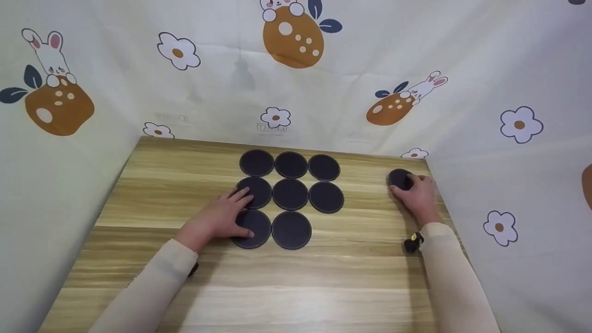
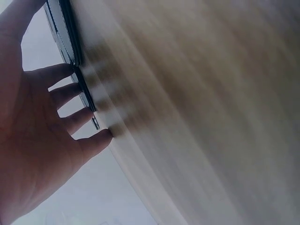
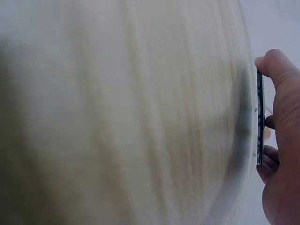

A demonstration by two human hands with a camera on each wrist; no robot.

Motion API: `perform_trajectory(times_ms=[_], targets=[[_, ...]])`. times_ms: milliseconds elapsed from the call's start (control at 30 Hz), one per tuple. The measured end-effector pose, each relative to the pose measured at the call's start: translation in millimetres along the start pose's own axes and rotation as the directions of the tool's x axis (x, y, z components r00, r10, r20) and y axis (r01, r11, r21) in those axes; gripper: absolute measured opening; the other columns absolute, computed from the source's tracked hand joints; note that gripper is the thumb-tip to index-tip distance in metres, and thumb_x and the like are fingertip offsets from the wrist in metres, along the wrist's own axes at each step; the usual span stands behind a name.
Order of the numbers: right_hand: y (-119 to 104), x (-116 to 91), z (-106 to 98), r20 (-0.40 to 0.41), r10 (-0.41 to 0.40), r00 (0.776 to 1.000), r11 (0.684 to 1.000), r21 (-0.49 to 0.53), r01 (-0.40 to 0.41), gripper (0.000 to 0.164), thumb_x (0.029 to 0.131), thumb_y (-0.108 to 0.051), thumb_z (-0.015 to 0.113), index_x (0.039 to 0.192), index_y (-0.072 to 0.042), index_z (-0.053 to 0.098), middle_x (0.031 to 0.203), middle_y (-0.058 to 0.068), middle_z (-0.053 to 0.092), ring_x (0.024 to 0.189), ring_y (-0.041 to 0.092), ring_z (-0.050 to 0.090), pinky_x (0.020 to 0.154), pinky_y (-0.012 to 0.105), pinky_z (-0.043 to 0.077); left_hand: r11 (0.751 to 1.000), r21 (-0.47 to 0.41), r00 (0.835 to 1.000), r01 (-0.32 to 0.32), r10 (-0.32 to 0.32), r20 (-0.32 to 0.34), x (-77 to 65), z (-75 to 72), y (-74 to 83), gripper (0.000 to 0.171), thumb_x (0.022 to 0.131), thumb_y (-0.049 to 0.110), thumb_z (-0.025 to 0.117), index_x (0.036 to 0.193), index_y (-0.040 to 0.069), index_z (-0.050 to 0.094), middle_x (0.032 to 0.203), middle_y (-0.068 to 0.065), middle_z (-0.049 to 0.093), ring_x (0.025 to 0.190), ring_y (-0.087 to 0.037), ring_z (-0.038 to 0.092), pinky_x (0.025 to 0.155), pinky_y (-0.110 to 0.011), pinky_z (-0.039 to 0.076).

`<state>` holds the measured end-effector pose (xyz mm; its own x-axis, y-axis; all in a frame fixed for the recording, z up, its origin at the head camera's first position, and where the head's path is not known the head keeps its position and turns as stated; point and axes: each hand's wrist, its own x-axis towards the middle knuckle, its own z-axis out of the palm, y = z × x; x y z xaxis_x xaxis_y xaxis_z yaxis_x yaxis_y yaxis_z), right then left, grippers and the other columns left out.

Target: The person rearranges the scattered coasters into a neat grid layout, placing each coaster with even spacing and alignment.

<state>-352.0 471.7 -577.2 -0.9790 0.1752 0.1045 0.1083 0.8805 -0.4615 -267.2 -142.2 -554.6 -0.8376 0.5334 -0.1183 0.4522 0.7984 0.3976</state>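
Note:
Round black coasters with a stitched rim lie flat in touching rows of three, three and two, among them a middle coaster [image 1: 290, 194]. My left hand [image 1: 219, 215] rests with spread fingers on the left coasters of the middle and front rows, the thumb on the front coaster [image 1: 256, 222]. In the left wrist view its straight fingertips [image 2: 101, 137] reach the coasters' edge. Far to the right, my right hand [image 1: 418, 196] holds another black coaster [image 1: 398, 179] by its rim. The right wrist view shows this coaster [image 3: 260, 117] edge-on between thumb and fingers.
The wooden table [image 1: 277, 286] ends at a pale cloth [image 1: 222, 92] printed with rabbits and flowers, which rises at the back and both sides. A small black device [image 1: 411, 243] sits at the right wrist, near the table's right edge.

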Motion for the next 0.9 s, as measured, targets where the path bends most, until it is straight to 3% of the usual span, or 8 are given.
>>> perform_trajectory(times_ms=[200, 600, 900], targets=[[-10.7, -9.9, 6.1, -0.003, -0.037, 0.999, 0.998, 0.059, 0.037, 0.086, 0.096, -0.045, 0.084, 0.156, 0.008, 0.054, 0.157, 0.041, 0.040, 0.146, 0.057, 0.034, 0.119, 0.069, 0.036, 1.000, 0.007, 1.000, -0.002, 0.002, 0.003, 0.0, 0.9, -0.3, 0.113, 0.085, 0.061, 0.090, 0.168, 0.001, 0.043, 0.179, -0.023, 0.028, 0.163, -0.055, 0.023, 0.124, -0.077, 0.028], [-34.3, -31.6, 11.5, -0.011, -0.161, 0.987, 0.985, 0.060, 0.162, 0.079, 0.094, -0.042, 0.087, 0.151, 0.006, 0.060, 0.149, 0.035, 0.047, 0.136, 0.050, 0.039, 0.115, 0.067, 0.041, 1.000, -0.012, 1.000, 0.001, -0.001, 0.010, -0.3, 0.1, 0.4, 0.112, 0.086, 0.059, 0.090, 0.168, 0.001, 0.042, 0.180, -0.022, 0.028, 0.162, -0.055, 0.024, 0.123, -0.079, 0.028], [-54.0, -48.0, 15.9, 0.000, -0.221, 0.975, 0.971, 0.092, 0.220, 0.078, 0.092, -0.039, 0.090, 0.151, 0.004, 0.062, 0.150, 0.032, 0.048, 0.138, 0.047, 0.040, 0.117, 0.066, 0.042, 1.000, -0.020, 1.000, 0.006, -0.006, 0.010, -1.2, -0.8, 0.5, 0.113, 0.086, 0.059, 0.090, 0.169, 0.001, 0.041, 0.180, -0.022, 0.027, 0.163, -0.055, 0.022, 0.125, -0.077, 0.026]])
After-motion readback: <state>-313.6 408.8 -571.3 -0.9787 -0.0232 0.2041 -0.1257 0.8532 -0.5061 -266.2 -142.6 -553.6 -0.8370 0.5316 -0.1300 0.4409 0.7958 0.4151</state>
